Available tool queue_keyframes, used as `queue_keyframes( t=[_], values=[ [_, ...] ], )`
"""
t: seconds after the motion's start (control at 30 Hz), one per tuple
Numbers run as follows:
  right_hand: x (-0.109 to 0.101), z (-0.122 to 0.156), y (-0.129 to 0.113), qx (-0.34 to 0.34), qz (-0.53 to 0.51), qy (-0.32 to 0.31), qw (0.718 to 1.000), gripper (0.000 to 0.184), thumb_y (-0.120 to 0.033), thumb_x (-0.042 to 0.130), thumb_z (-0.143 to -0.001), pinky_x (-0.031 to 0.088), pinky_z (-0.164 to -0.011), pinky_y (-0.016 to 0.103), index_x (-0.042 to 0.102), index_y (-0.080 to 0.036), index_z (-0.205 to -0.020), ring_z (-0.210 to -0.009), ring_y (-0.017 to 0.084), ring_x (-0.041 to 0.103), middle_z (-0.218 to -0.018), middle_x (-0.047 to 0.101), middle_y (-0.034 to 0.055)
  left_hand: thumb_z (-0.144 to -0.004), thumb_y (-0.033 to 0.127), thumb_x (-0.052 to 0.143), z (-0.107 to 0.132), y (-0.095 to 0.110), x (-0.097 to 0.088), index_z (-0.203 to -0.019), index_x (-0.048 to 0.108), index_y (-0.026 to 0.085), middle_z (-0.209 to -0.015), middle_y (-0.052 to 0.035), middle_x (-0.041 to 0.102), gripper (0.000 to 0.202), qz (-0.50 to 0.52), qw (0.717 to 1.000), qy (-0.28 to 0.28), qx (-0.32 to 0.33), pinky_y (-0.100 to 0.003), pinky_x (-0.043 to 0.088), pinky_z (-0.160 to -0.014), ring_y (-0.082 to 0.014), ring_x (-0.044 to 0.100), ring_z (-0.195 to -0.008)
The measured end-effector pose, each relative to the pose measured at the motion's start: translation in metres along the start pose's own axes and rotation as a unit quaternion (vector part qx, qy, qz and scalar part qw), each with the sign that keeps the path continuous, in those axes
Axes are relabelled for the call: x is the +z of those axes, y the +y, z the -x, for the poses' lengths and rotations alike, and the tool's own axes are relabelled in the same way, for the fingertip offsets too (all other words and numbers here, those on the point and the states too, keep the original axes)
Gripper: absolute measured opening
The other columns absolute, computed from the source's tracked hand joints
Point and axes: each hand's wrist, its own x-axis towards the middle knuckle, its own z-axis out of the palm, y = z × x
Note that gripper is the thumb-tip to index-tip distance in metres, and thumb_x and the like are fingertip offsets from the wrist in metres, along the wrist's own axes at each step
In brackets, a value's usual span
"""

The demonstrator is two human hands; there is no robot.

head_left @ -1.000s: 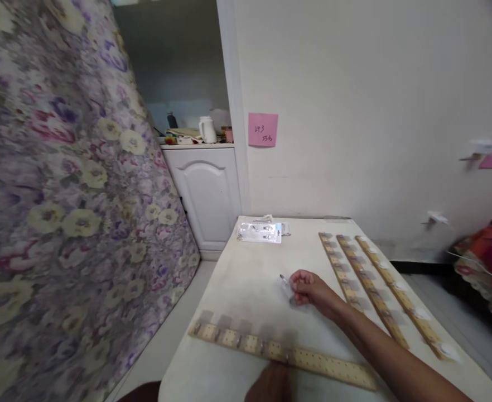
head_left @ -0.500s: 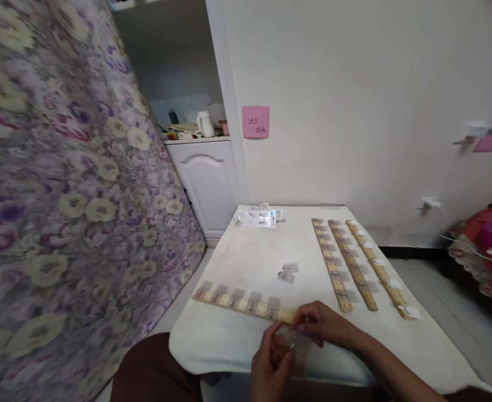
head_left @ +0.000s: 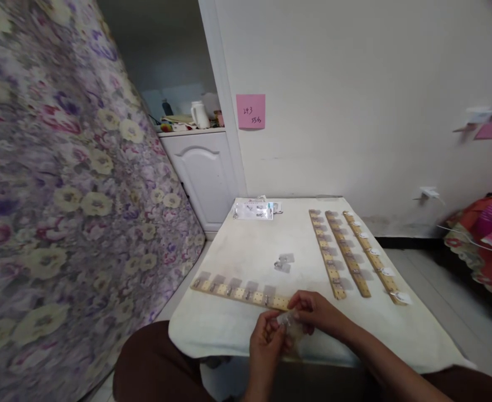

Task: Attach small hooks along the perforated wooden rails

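Note:
My left hand (head_left: 266, 340) and my right hand (head_left: 313, 312) meet at the near edge of a white table (head_left: 271, 251). Both pinch a small clear packet (head_left: 288, 320) between their fingertips. Just beyond them lies a wooden perforated strip (head_left: 237, 291) with several small clear packets clipped along it. A couple of loose clear packets (head_left: 283, 262) lie in the middle of the table.
Three more wooden strips (head_left: 348, 254) lie side by side at the right of the table. A clear blister pack (head_left: 253, 210) sits at the far edge. A floral mattress (head_left: 62, 195) leans at the left. White cabinet (head_left: 202, 173) and pink note (head_left: 250, 111) stand behind.
My right hand drew back from the middle of the table to the near edge, carrying a clear packet. My left hand rose to meet it. The view tilted down.

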Motion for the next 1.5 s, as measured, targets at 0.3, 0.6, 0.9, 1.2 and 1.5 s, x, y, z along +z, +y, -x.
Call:
queue_keyframes(
  t=[0.3, 0.6, 0.9, 1.2, 1.5],
  values=[
    [-0.004, -0.019, -0.002, -0.077, 0.088, 0.102, 0.988, 0.011, -0.022, 0.057, -0.073, 0.036, -0.054, 0.023, 0.064, -0.018, -0.081, -0.057, 0.012, 0.05, -0.062, 0.058, -0.0017, -0.068, 0.051, 0.068, -0.007, -0.017, -0.004, -0.098, 0.053, 0.019, -0.07, 0.0047, 0.055, 0.046, -0.043, 0.999, -0.028, -0.003, -0.02, 0.042, -0.047, -0.0084, 0.055, -0.05],
    [-0.019, -0.043, 0.011, -0.064, 0.178, 0.105, 0.976, 0.016, -0.02, 0.053, -0.073, 0.038, -0.06, 0.025, 0.067, -0.016, -0.081, -0.062, 0.015, 0.053, -0.067, 0.062, 0.0005, -0.089, 0.021, 0.042, -0.001, -0.013, -0.025, -0.098, 0.06, 0.02, -0.091, -0.0051, 0.061, 0.02, -0.354, 0.903, -0.08, 0.231, -0.032, 0.045, -0.078, -0.0177, 0.056, -0.087],
    [-0.016, -0.054, 0.01, -0.066, 0.177, 0.107, 0.976, 0.017, -0.02, 0.052, -0.073, 0.042, -0.066, 0.027, 0.068, -0.017, -0.08, -0.071, 0.017, 0.057, -0.074, 0.067, 0.0027, -0.085, 0.006, 0.036, -0.006, -0.03, -0.033, -0.125, 0.048, 0.019, -0.106, -0.0105, 0.059, 0.043, -0.439, 0.843, -0.096, 0.295, -0.037, 0.048, -0.084, -0.0202, 0.053, -0.098],
    [-0.02, -0.058, 0.012, -0.06, 0.187, 0.106, 0.975, 0.018, -0.023, 0.053, -0.074, 0.041, -0.064, 0.027, 0.068, -0.016, -0.08, -0.067, 0.016, 0.056, -0.071, 0.067, 0.0021, -0.083, 0.006, 0.035, -0.011, -0.028, -0.033, -0.134, 0.041, 0.022, -0.108, -0.0097, 0.059, 0.054, -0.492, 0.804, -0.106, 0.315, -0.037, 0.049, -0.084, -0.0206, 0.054, -0.098],
    [-0.02, -0.057, 0.009, -0.048, 0.183, 0.096, 0.977, 0.018, -0.022, 0.053, -0.074, 0.04, -0.063, 0.026, 0.068, -0.016, -0.08, -0.065, 0.015, 0.056, -0.071, 0.067, 0.0018, -0.08, 0.001, 0.034, -0.011, -0.028, -0.03, -0.137, 0.037, 0.022, -0.107, -0.0099, 0.059, 0.06, -0.51, 0.79, -0.104, 0.323, -0.039, 0.05, -0.083, -0.0207, 0.053, -0.098]
  ],
)
